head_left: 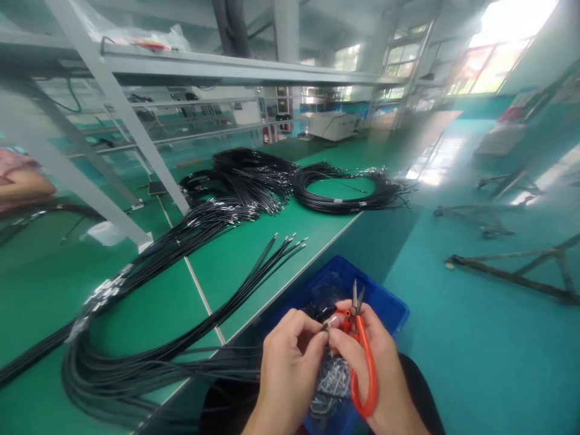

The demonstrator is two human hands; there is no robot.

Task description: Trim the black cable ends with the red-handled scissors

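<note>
My left hand [292, 356] is closed in a pinch over the blue bin, thumb and forefinger on a small dark piece [325, 327] that looks like a cable end; most of it is hidden. Red-handled scissors [368, 368] rest in my right hand [378, 347], their blades slightly parted and pointing away from me. The right thumb and fingertips meet the left ones at the small piece, beside short red tubes [347, 320]. Black cables [181, 362] curve over the table edge and pass behind my left hand.
A blue bin [394, 305] holding silvery scraps [333, 377] sits below my hands. On the green table [254, 266] lie bundled black cables [254, 175] and a coiled bundle [335, 202]. A shelf frame post [127, 127] stands left, near a person's arm [27, 184]. Wheeled stands [512, 272] are right.
</note>
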